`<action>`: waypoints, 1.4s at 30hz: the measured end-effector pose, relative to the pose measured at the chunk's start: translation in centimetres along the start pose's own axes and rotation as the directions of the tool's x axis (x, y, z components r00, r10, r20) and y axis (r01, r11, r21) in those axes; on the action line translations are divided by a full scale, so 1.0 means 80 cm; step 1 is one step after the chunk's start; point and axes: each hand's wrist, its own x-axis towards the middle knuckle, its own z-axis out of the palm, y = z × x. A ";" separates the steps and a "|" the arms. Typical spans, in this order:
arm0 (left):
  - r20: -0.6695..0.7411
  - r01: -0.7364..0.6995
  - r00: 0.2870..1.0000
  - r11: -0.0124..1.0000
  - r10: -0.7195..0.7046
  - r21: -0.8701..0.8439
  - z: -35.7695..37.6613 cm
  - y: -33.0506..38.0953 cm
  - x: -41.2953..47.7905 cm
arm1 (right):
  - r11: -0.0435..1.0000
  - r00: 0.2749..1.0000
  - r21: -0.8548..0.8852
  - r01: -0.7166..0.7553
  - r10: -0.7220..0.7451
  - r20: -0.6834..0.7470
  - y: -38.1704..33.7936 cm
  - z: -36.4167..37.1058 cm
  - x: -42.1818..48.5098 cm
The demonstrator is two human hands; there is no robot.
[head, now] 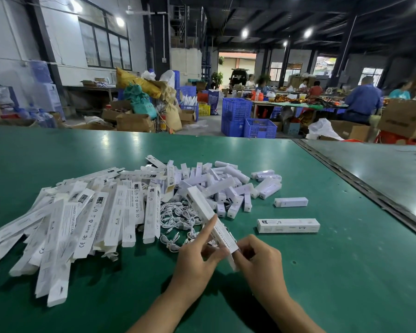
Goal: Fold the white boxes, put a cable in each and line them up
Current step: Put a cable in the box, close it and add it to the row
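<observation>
Right hand point(257, 258): nearest us, its fingertips pinch the near end of the held box point(202, 207), where the end flap should be; the flap itself is too small for us to make out
Left hand point(197, 255): curled round the box from the left, just beside the right hand, with the index finger laid straight along the box's side
Held box: long, white and printed, lifted off the tabletop point(322, 272) and slanting away from us to the upper left, with both hands clamped on its near half
Step in hand: we judge that we are closing the near end; we cannot tell whether a cable is already inside
Doing it well: we should grip lightly on the left so the walls stay square, fold the side tabs in first, then push the tongue straight into its slot and see that no cable loop is caught under it
Cables point(178, 219): a tangle of white leads on the tabletop just beyond the hands, partly hidden behind the held box
Flat boxes point(82, 219): a wide fanned heap of unfolded sleeves to the left
Finished box point(288, 225): lies alone on the right, crosswise to us. In our judgement it starts the row, so the next box goes alongside it with the ends level
Short white pieces point(226, 186): a loose heap further back
Blue crates point(235, 109): on the floor past the tabletop's far edge
</observation>
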 end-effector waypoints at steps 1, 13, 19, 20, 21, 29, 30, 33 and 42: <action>0.019 -0.001 1.000 1.000 0.000 0.026 0.000 0.003 -0.001 | 1.000 1.000 0.019 0.001 -0.001 0.005 -0.002 -0.001 0.000; 0.020 0.024 0.999 0.999 -0.025 0.040 -0.006 0.001 -0.001 | 0.977 0.980 0.146 0.157 -0.173 0.100 -0.005 -0.018 -0.002; -0.003 0.002 1.000 0.999 -0.002 0.041 -0.006 -0.004 0.000 | 0.934 0.939 0.169 0.315 -0.332 0.086 -0.002 -0.019 0.000; -0.001 0.002 1.000 0.999 -0.002 0.041 -0.006 -0.006 0.001 | 0.924 0.929 0.174 0.341 -0.359 0.086 -0.003 -0.019 0.000; 0.002 0.001 1.000 0.999 -0.002 0.046 -0.006 -0.006 0.001 | 0.918 0.923 0.176 0.356 -0.375 0.086 -0.002 -0.019 0.000; 0.031 0.061 0.998 0.997 -0.060 -0.052 -0.007 -0.015 0.004 | 0.895 0.884 0.107 0.434 -0.445 0.141 0.003 -0.016 0.000; 0.027 0.071 0.997 0.994 -0.069 -0.081 -0.007 -0.016 0.005 | 0.888 0.874 0.103 0.448 -0.459 0.158 0.003 -0.016 0.000; 0.039 0.096 0.995 0.985 -0.091 -0.144 -0.008 -0.018 0.007 | 0.863 0.838 0.075 0.500 -0.504 0.209 0.002 -0.017 0.002; 0.142 0.157 0.982 0.954 -0.124 -0.255 -0.009 -0.021 0.009 | 0.867 0.847 0.007 0.498 -0.488 0.209 0.000 -0.012 -0.003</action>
